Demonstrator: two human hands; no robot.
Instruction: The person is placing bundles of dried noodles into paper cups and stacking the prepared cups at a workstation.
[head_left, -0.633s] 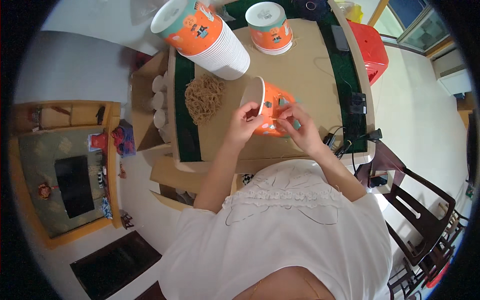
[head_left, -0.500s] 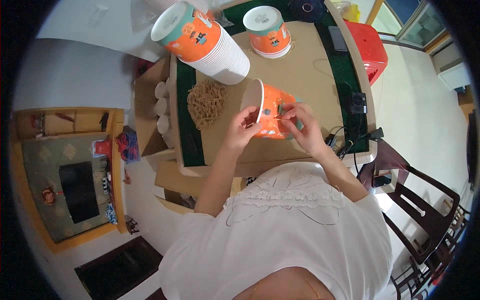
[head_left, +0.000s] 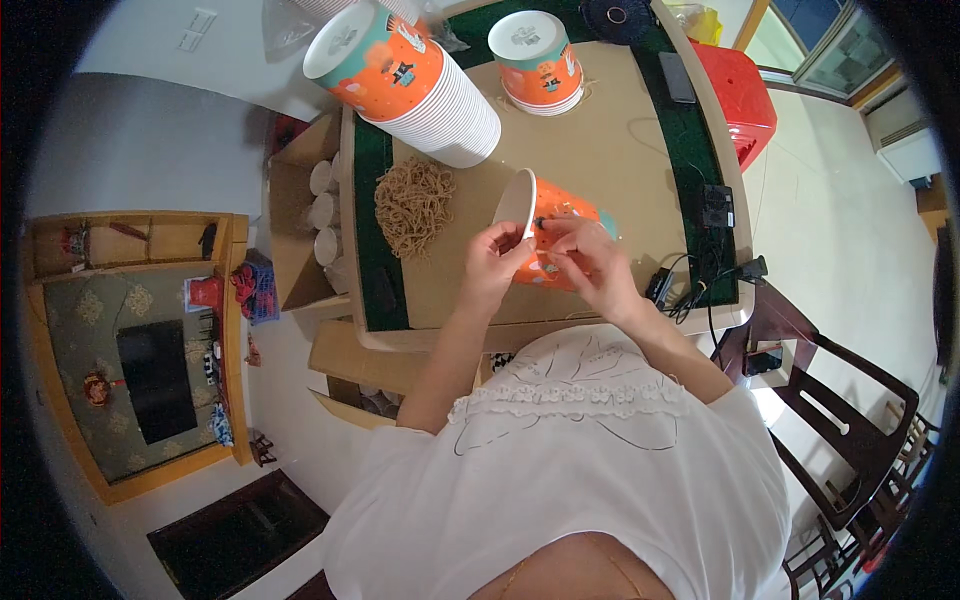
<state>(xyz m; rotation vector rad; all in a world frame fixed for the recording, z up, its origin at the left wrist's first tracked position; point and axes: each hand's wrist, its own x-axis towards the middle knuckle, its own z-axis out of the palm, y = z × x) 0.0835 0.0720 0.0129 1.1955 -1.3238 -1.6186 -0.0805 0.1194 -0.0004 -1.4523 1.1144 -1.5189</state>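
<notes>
An orange paper cup (head_left: 556, 216) lies tilted on its side over the brown cardboard-covered table (head_left: 620, 150), its white rim pointing left. My left hand (head_left: 495, 262) grips the cup at its rim. My right hand (head_left: 590, 262) pinches the cup's orange wall near the middle. A loose heap of dry noodles (head_left: 412, 203) lies on the cardboard to the left of the cup.
A long tilted stack of orange cups (head_left: 405, 80) lies at the far left of the table, a short upside-down stack (head_left: 535, 60) behind it. A cardboard box with white cups (head_left: 315, 215) stands left of the table. Cables (head_left: 700, 275), a red stool (head_left: 735, 95) and dark chairs (head_left: 840, 400) are at the right.
Both hands have shifted slightly on the tilted cup, the right fingers working along its wall. The cup stays in the same place over the table.
</notes>
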